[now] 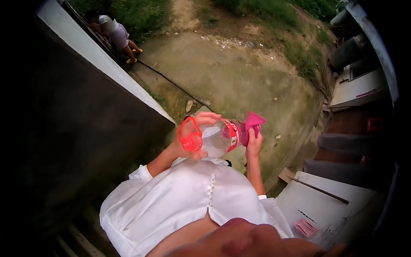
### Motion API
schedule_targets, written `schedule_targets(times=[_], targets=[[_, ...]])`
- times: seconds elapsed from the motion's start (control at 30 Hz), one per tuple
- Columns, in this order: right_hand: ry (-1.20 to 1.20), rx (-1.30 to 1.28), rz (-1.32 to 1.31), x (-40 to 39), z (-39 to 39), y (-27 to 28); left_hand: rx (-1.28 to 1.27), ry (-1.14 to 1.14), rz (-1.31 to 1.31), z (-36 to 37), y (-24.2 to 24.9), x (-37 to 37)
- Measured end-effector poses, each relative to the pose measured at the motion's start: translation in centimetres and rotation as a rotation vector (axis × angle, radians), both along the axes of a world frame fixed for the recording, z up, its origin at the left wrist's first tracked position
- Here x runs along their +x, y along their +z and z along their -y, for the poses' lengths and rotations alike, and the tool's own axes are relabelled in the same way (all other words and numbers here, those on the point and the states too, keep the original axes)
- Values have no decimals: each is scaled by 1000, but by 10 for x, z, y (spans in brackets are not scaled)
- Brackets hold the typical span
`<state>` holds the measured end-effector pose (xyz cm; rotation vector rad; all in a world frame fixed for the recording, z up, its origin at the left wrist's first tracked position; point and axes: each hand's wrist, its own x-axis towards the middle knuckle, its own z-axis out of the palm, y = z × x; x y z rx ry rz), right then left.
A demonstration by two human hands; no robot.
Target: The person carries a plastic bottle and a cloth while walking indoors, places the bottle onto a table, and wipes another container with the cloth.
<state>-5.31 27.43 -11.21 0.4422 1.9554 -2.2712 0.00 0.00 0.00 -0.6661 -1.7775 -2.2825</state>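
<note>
We've got the clear plastic bottle with the red label [220,136] held roughly level in front of the chest, mouth end toward our left hand [193,138]. That hand is wrapped around the neck end, fingers curled over it, with the red plastic carry-loop cap [190,135] dangling open beside them, probably kept clear so the mouth stays free. Our right hand [254,144] is closed on a crumpled pink cloth [252,122], pressed against the bottle's base, likely to brace and wipe it. Bottle looks empty or nearly so; can't tell for sure. Another pink cloth [305,227] lies on the white ledge [334,201] lower right. A person [112,31] crouches well apart, top left.
</note>
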Motion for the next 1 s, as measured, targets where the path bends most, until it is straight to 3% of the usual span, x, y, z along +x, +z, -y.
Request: schedule_targets(times=[0.07,0.1,0.17,0.23,0.33,0.37,0.43,0.5,0.57,0.6,0.67,0.7,0.8,0.93,1.0], targets=[[320,193,-104,-8,-3,7,-90,-9,-164,-2,0,-2],[298,112,-172,-52,53,-11,-181,-25,-220,44,5,-38],[322,-382,212,-51,46,-10,-214,-69,-203,43,8,-34],[299,-478,258,-69,56,-23,-189,-104,-206,53,13,-50],[175,-103,157,-45,43,-21,-105,-123,-121,43,5,-45],[177,-95,155,-44,38,-19,-81,-120,-95,39,0,-44],[36,272,-24,-35,26,-12,-53,-110,-96,30,-2,-37],[51,283,-44,-32,21,7,-30,-103,-98,26,-3,-32],[327,242,-210,-35,22,30,-54,-138,-122,24,-4,-30],[319,241,-212,-44,22,25,-56,-145,-125,28,-2,-34],[522,-254,194,-56,13,13,-144,-175,-194,35,4,-38],[521,-255,186,-56,17,13,-148,-176,-201,38,5,-41],[418,-703,323,-45,24,12,-39,-194,-148,39,3,-43],[283,-622,311,-20,18,14,142,-166,-117,29,0,-34],[168,-323,293,-15,7,16,193,-154,-107,26,-4,-30]])
